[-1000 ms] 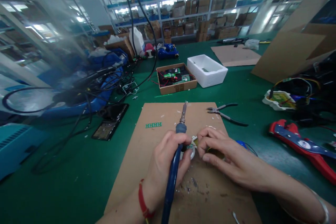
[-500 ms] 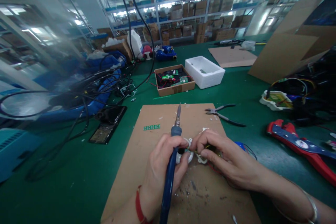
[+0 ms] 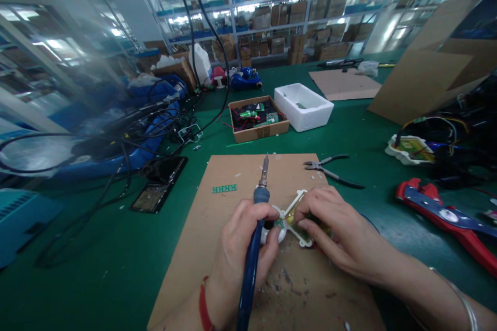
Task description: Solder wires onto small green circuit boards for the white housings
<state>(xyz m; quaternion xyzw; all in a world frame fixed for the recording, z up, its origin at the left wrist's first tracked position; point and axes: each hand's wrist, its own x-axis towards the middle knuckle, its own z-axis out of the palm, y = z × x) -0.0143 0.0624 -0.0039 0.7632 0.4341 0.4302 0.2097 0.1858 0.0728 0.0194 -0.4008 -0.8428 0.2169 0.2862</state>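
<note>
My left hand [image 3: 238, 245] is closed, with a blue-handled soldering iron [image 3: 250, 266] lying across it, tip pointing forward and away. Its thumb and fingers also pinch the round end of a white plastic housing [image 3: 294, 201], where a bit of green circuit board [image 3: 278, 223] shows. At the housing's wider, framed end, my right hand [image 3: 336, 217] has its thumb and fingers bent over a yellowish board [image 3: 290, 216] inside. What exactly those fingertips pinch is hidden. Both hands are just above a brown cardboard sheet [image 3: 194, 253] with dark specks.
Diagonal cutters [image 3: 320, 166] lie at the sheet's right edge, a green board strip [image 3: 224, 189] on its left. Red-blue pliers [image 3: 446, 213] rest farther right. Beyond are a carton of electronics [image 3: 260, 134] and a white foam box [image 3: 306, 121]. Tangled cables [image 3: 186, 124] fill the left.
My right hand has shifted slightly right, uncovering more of the housing's white frame and yellowish board. The left hand and soldering iron stay nearly still.
</note>
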